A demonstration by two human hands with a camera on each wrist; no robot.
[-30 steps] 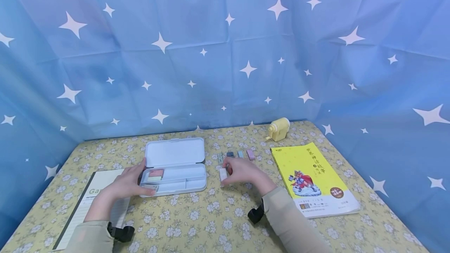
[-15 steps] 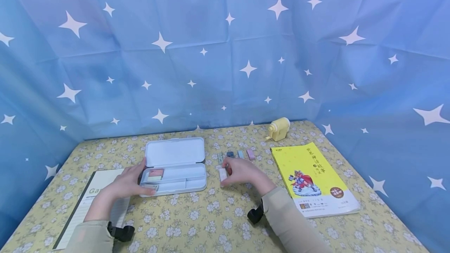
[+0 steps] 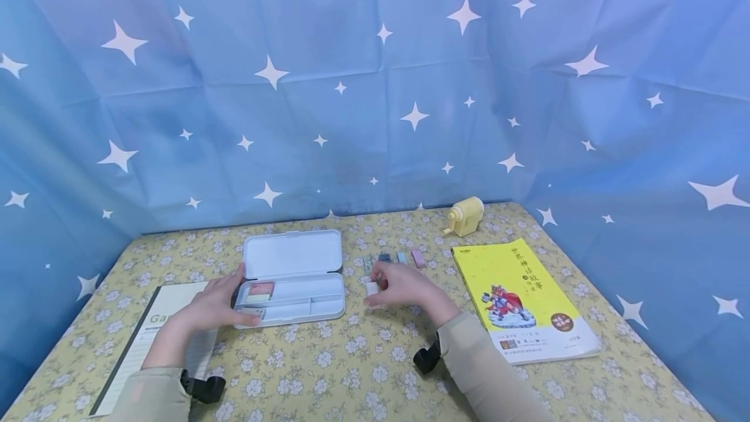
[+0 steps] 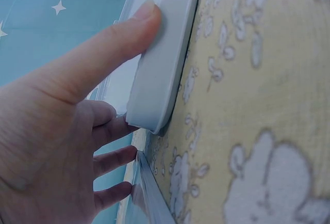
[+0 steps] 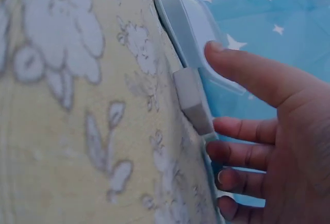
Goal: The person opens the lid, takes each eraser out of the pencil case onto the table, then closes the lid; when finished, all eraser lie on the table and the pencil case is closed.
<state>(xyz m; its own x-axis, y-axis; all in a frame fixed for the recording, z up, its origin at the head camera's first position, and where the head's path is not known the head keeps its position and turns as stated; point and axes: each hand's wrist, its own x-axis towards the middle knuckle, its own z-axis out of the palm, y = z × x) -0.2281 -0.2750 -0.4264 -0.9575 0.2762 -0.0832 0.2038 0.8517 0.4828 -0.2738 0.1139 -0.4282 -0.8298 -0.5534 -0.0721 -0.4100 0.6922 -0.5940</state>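
A white pencil case (image 3: 327,307) lies on the table with its lid raised. In its back compartment are a pinkish-red block (image 3: 261,288) and a pale green one (image 3: 260,297); a greyish block (image 3: 253,312) sits at the front left. My left hand (image 3: 205,308) holds the case's left end, thumb on the front wall and fingers round the corner. My right hand (image 3: 404,288) is around a white eraser (image 5: 192,100) standing on the cloth. In the right wrist view the thumb is apart from it, while a fingertip is at its far end.
Behind the right hand lie small grey-green (image 3: 368,264), dark blue (image 3: 384,258), light blue (image 3: 401,258) and purple (image 3: 418,258) blocks. A yellow pencil sharpener (image 3: 465,217) stands at the back, a yellow book (image 3: 521,305) lies right, and a notebook (image 3: 140,344) is partly under the left arm.
The right thumb has shifted slightly left, away from the white eraser. The left hand and the pencil case stay in place.
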